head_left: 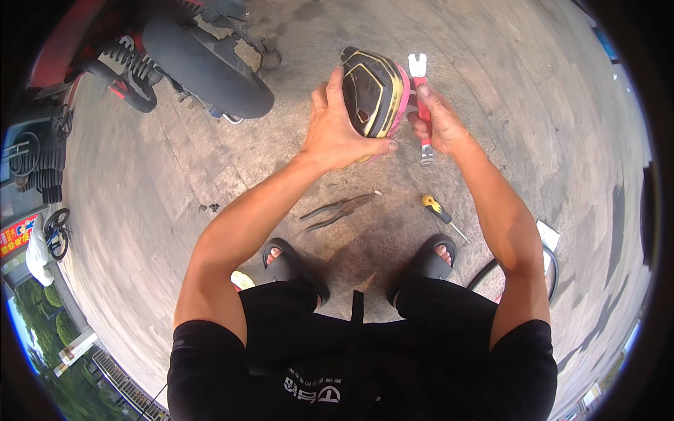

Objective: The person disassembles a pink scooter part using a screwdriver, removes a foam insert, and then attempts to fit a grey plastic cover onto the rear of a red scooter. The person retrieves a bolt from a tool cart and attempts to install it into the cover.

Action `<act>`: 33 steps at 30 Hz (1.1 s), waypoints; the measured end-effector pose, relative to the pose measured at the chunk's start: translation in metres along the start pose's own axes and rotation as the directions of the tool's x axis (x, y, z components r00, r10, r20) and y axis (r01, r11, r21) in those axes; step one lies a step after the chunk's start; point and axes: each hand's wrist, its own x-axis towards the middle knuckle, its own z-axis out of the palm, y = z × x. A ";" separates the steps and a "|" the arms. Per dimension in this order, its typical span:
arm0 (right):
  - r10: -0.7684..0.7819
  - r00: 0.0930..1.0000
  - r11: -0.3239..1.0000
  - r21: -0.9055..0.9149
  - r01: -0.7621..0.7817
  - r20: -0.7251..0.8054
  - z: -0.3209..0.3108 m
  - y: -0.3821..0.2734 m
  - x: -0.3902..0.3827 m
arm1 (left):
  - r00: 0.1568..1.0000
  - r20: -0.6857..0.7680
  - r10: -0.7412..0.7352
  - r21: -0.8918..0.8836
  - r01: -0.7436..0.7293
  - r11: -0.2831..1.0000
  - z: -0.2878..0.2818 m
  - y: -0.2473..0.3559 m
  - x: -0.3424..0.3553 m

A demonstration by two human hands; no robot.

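Observation:
My left hand (337,130) grips a black padded piece (367,88) with gold trim lines, fingers over its far left edge and thumb along its near side. A hole shows in its cover, and a pink layer runs along its right side. Just to the right, my right hand (441,123) is closed around a red-handled pry tool (424,112). The tool's silver forked head points away from me, and its other metal end shows below my fingers. On the ground between my feet and hands lie pliers (340,209) and a yellow-and-black screwdriver (437,208).
At the far left stands a red motor scooter, its black tyre (210,70) and coil spring (131,62) showing. A black hose (554,270) and a white item (547,237) lie beside my right arm. My sandalled feet (291,265) are close to the pliers.

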 end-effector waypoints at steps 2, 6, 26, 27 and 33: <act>-0.079 0.988 0.996 0.055 0.072 0.134 0.003 0.000 -0.001 | 0.999 -0.017 -0.027 0.052 0.028 0.998 0.002 0.006 0.004; -0.037 0.999 0.998 -0.050 0.037 0.000 0.018 -0.014 -0.002 | 0.996 -0.064 0.068 -0.070 -0.072 0.995 -0.017 0.005 -0.003; -0.221 0.973 0.975 -0.009 0.222 0.068 0.057 -0.067 -0.017 | 0.967 0.206 -0.148 -0.841 0.252 0.478 -0.052 0.023 -0.005; -0.222 0.975 0.973 -0.055 0.222 0.007 0.058 -0.068 -0.018 | 0.963 0.234 -0.130 -0.849 0.268 0.455 -0.053 0.022 -0.004; -0.240 0.965 0.946 -0.247 0.209 -0.102 0.065 -0.072 -0.016 | 0.945 0.279 -0.172 -0.813 0.328 0.481 -0.044 0.024 -0.005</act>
